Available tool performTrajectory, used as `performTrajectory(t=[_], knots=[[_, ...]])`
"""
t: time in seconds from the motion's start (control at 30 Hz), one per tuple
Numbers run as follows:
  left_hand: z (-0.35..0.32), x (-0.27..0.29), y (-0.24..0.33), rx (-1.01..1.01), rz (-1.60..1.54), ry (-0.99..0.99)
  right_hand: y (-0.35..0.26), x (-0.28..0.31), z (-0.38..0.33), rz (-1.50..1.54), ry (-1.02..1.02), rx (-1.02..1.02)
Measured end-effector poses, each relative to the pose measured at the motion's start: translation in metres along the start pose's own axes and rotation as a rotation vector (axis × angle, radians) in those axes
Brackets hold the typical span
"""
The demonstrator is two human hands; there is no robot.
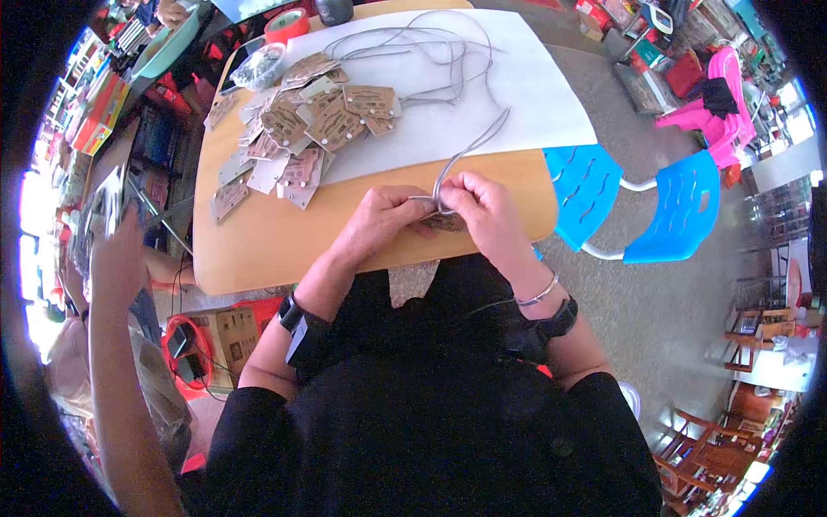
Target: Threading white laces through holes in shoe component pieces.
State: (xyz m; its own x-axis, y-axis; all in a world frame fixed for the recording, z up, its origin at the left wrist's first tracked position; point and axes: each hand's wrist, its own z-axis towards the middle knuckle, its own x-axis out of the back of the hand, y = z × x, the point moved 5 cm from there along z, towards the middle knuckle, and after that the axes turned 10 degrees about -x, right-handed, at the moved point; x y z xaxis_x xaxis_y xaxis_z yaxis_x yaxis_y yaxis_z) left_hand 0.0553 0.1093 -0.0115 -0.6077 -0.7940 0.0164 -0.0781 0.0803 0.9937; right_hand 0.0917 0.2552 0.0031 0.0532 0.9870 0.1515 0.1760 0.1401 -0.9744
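Observation:
My left hand (386, 217) and my right hand (484, 211) are close together over the near edge of the wooden table (258, 254). Both pinch a thin grey cord (469, 148), bent into a small loop between the fingertips. Beneath the fingers a brown printed card (444, 222) shows in part; whether a hand also grips it is hard to see. From the loop the cord runs away onto a white sheet (538, 103), where more grey cord (413, 39) lies in loose coils. A heap of brown and white cards (323, 121) with small white dots sits left of my hands.
Behind the heap stand a clear plastic tub (258, 67), a roll of red tape (287, 26) and a dark cup (334, 10). Blue chairs (672, 211) stand at the right. Another person's arm (116, 345) is at the left; someone's hand (172, 12) is above a green basin (165, 52).

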Motion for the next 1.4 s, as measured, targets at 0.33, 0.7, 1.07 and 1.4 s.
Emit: performTrajectory(t=[0.33, 0.7, 1.07, 1.4], knots=[[0.003, 0.000, -0.013, 0.044, 0.103, 0.000, -0.004, 0.001, 0.002, 0.192, -0.095, -0.060], [0.007, 0.007, -0.016, 0.002, -0.230, 0.041, -0.010, 0.012, 0.005, 0.260, -0.075, -0.044], [0.004, -0.002, 0.003, -0.162, -0.129, -0.045, -0.010, 0.016, -0.030, -0.435, 0.330, 0.461], [-0.001, 0.002, 0.002, -0.284, -0.110, 0.221, -0.005, 0.007, -0.032, -0.432, 0.221, 0.388]])
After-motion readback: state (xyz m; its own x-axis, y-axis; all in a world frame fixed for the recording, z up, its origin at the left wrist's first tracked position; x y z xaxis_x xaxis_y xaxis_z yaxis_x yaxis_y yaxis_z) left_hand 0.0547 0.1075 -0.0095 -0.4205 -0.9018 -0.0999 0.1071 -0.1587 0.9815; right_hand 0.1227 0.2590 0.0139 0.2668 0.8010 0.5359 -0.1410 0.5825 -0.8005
